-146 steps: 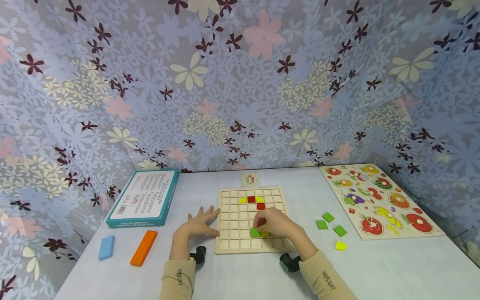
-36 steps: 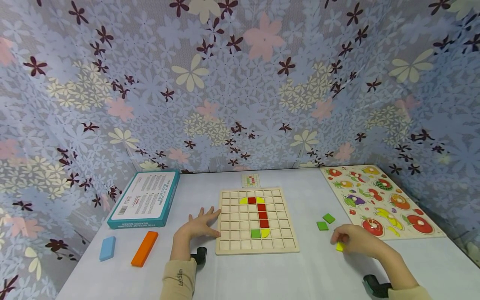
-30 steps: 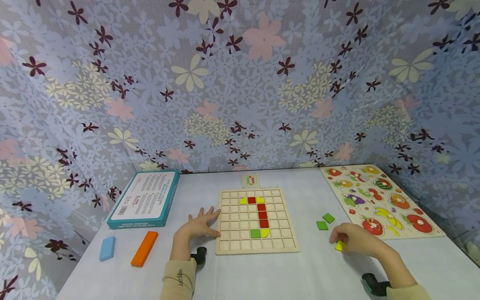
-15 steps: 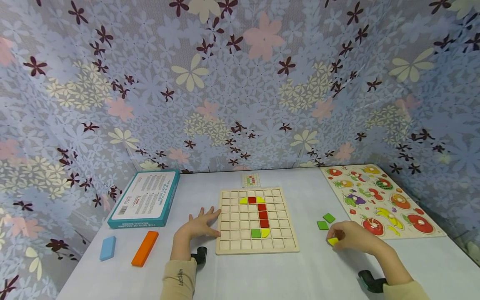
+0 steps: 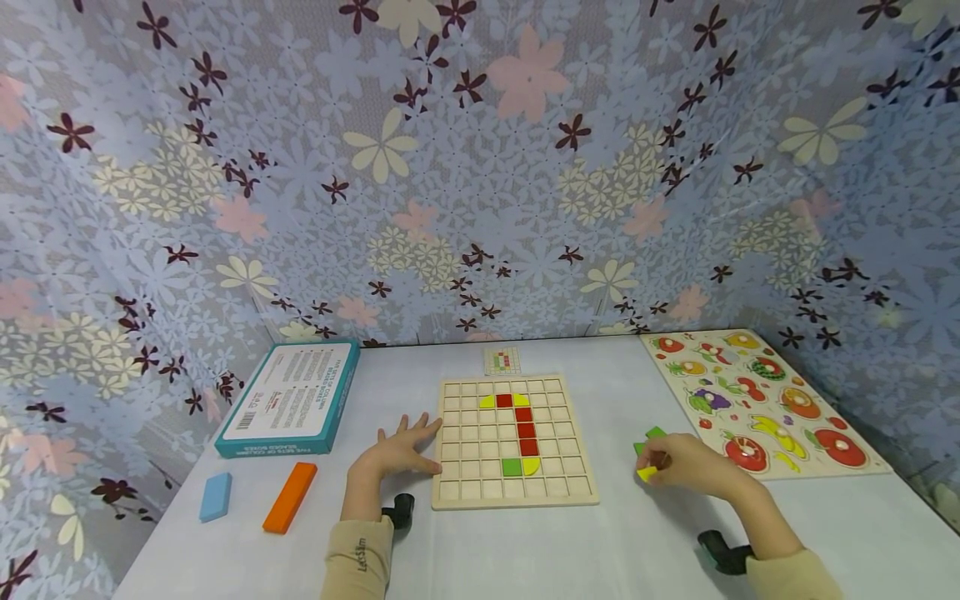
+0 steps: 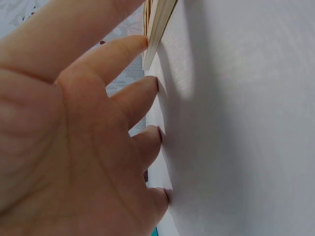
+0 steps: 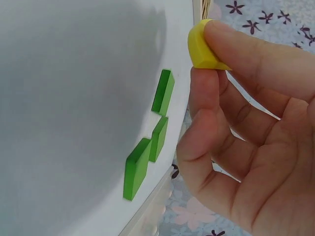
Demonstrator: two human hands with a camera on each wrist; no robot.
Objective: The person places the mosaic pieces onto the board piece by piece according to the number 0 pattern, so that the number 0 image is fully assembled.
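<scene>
My right hand [image 5: 693,463] pinches a yellow quarter-circle tile [image 7: 204,46] between thumb and fingertips, held up off the table. Close by it on the table lie three green square tiles [image 7: 160,140], plain in the right wrist view and partly hidden by the hand in the head view. My left hand [image 5: 397,450] is spread, thumb and index fingertip at the left edge of the wooden grid board [image 5: 468,496]. Set in the board are yellow quarter-circles [image 5: 530,467], several red squares [image 5: 527,431] and one green square [image 5: 512,467].
A small pattern card [image 5: 502,361] lies behind the board. At the left are a teal box [image 5: 288,392], an orange bar [image 5: 289,498] and a light blue block [image 5: 215,497]. A fruit puzzle board [image 5: 765,408] lies at the right.
My right hand has left the grid board, gone right, taken up the yellow quarter-circle tile and carried it a little left toward the green tiles. The left hand has stayed at the board's edge.
</scene>
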